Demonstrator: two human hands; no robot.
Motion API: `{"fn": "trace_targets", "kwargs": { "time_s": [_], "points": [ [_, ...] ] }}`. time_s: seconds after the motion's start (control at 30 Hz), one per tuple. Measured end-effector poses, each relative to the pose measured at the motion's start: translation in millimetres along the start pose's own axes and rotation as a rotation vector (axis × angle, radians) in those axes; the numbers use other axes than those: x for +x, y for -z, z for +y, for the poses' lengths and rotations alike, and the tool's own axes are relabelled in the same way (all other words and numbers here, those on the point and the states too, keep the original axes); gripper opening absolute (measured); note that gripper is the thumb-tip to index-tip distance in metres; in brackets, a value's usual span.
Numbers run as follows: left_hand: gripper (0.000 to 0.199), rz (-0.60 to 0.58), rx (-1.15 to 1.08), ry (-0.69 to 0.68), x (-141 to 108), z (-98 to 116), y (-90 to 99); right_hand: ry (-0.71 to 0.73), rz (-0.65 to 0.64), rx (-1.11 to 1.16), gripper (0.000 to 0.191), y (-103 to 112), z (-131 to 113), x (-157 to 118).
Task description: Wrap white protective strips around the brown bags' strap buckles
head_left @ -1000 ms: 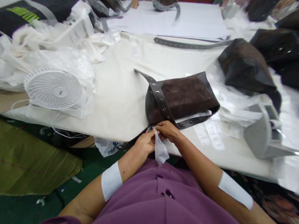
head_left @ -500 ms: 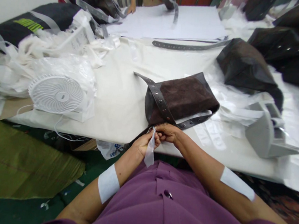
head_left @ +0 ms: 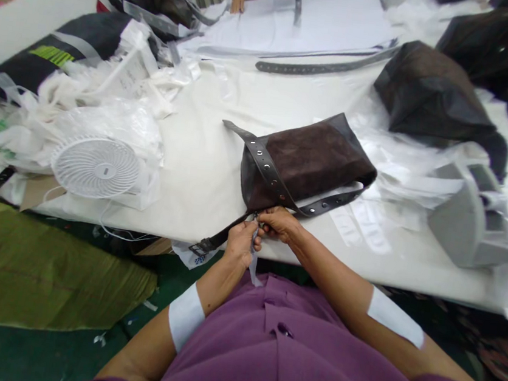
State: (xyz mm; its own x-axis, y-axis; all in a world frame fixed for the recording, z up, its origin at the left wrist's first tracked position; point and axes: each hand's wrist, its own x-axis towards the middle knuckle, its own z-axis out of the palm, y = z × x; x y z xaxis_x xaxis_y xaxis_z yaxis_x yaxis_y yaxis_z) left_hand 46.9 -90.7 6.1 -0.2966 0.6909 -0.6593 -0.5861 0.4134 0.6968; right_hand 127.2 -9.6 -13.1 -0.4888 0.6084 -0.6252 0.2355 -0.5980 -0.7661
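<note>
A dark brown suede bag (head_left: 316,161) with a black eyeleted strap (head_left: 266,166) lies on the white table, close to its front edge. At the bag's near corner my two hands meet. My left hand (head_left: 243,238) is closed on a thin translucent strip (head_left: 253,267) that hangs down over the purple shirt. Fingers of my right hand (head_left: 280,223) pinch at the small hardware by the bag's corner; what exactly they hold is hidden. A black strap end with a buckle (head_left: 204,246) reaches over the table edge beside my left wrist.
A white fan (head_left: 96,166) and crumpled plastic (head_left: 107,109) lie to the left. To the right stand a grey tape dispenser (head_left: 466,215) and more dark bags (head_left: 434,95). Across the table (head_left: 190,140), another person's hand (head_left: 237,1) rests by white sheets (head_left: 328,21).
The translucent strip hangs lower and narrower at my left hand. More of the buckled strap end shows beside my left wrist. The view has shifted slightly.
</note>
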Motion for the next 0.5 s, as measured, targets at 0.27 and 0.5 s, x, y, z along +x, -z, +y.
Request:
{"fn": "trace_targets", "kwargs": {
  "time_s": [0.27,0.5],
  "points": [
    [0.016,0.145,0.117,-0.193,-2,-13,-7.8,0.043,0.102,-0.002,0.013,-4,-2,-8],
    [0.026,0.199,0.164,-0.187,-1,-14,-7.7,0.126,-0.011,-0.222,0.011,12,15,-9]
  ]
}}
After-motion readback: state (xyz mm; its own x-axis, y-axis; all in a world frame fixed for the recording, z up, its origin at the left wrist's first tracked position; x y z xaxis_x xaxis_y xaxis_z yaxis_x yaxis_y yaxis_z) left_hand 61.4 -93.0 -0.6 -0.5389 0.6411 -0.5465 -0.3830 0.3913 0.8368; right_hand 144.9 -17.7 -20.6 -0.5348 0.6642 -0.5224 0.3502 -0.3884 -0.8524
